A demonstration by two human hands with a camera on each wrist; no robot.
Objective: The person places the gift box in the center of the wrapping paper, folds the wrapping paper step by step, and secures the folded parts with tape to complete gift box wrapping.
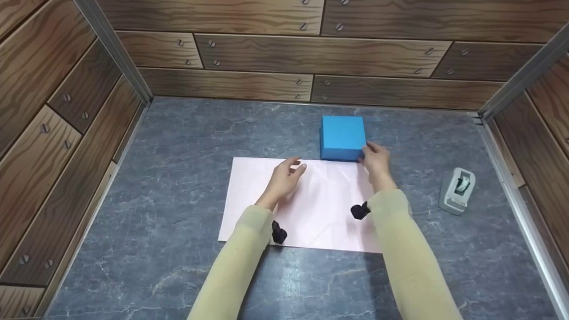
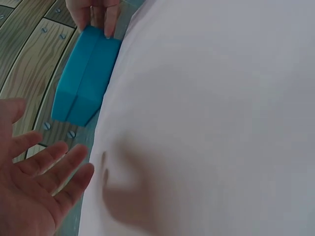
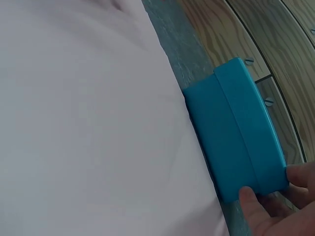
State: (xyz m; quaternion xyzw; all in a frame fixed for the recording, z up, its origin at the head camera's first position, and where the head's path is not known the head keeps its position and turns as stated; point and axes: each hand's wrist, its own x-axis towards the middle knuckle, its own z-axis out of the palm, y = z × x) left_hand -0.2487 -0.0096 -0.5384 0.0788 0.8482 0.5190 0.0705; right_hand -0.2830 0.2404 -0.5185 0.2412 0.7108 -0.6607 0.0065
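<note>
A blue box [image 1: 343, 132] with a lid sits on the floor just past the far edge of a pale pink sheet of paper [image 1: 318, 204]. My right hand [image 1: 377, 163] grips the box at its near right corner. In the right wrist view, the thumb lies on the front of the box [image 3: 224, 132] and the other fingers are at its end. Over the left part of the paper hovers my left hand [image 1: 284, 178], its fingers spread and relaxed, holding nothing. The left wrist view shows this hand [image 2: 42, 182] apart from the box, its shadow falling on the paper.
A grey tape dispenser [image 1: 458, 191] stands on the dark marbled surface [image 1: 178, 178] to the right of the paper. Wood-patterned walls [image 1: 311, 53] enclose the back and both sides, with a metal strip [image 1: 515, 200] along the right edge.
</note>
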